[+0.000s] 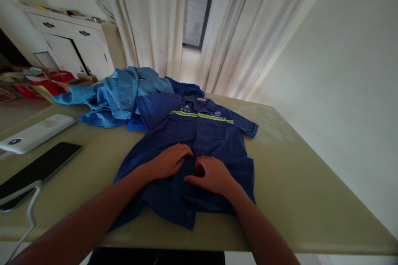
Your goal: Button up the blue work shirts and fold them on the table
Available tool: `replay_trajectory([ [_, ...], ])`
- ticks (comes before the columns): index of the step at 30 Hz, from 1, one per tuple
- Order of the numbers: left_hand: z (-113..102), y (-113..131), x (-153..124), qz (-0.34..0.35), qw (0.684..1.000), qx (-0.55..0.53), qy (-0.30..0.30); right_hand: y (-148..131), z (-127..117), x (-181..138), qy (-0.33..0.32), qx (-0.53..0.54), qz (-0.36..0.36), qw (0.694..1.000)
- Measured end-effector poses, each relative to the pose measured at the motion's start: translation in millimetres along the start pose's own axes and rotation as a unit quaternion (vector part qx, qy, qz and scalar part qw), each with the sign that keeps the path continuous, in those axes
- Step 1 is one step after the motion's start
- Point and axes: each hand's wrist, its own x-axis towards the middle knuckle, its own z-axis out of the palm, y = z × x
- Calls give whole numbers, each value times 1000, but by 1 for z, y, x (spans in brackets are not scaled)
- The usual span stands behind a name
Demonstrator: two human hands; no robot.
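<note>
We look down at a dark blue short-sleeved work shirt with a yellow-green reflective stripe across its chest (199,132), and it lies face up in the centre of the frame on a pale olive tabletop (295,174), collar pointing away and hem reaching the near edge. Both bare hands are on the shirt's front, just below the chest pockets. The left hand (169,160) lies palm down, fingers stretched out and close together, pressed flat on the cloth with the tips at the button line. The right hand (209,174) sits just beside it, almost touching, palm down too, but its fingers are curled in and the tips dig into the fabric at the placket; whether they pinch a button or a fold we cannot tell. Behind the shirt, towards the upper left, a heap of lighter blue garments (118,95) lies crumpled, touching the shirt's sleeve. At the left edge of the frame we have a long white flat device (34,132), below it a black slab with a glossy screen (37,169), and a white cable (29,215) dropping off the lower left corner. Farther back on the left there are red packages (49,85) and a white cabinet with dark handles (71,45). Cream curtains (149,16) hang across the top of the frame, parted around a dark-framed window (199,4).
</note>
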Motion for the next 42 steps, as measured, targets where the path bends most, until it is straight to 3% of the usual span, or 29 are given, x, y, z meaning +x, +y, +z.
replay_trajectory([
  [5, 14, -14, 4, 4, 999, 1, 37, -16, 11, 0, 13, -78, 75, 994],
  [10, 16, -15, 7, -18, 998, 5, 52, -12, 12, 3, 38, -76, 86, 993],
  [13, 13, -16, 10, -47, 997, 24, 61, -3, 9, 6, 78, -23, 89, 993],
  [16, 9, -14, 11, -51, 995, 44, 70, 7, 5, 10, 93, 95, 84, 988],
  [19, 3, -4, 9, -8, 993, 53, 105, 16, 2, 13, 82, 235, 76, 966],
  [24, -2, 14, 4, 44, 994, 51, 86, 22, 1, 15, 57, 364, 64, 928],
  [30, 1, 9, 7, 16, 998, 44, 39, 23, 0, 16, 63, 390, 72, 916],
  [37, -5, 11, 7, 55, 996, 39, 55, 19, -2, 15, 114, 329, 62, 935],
  [42, 0, 8, 6, 59, 995, 39, 65, 22, 0, 15, 85, 362, 57, 926],
])
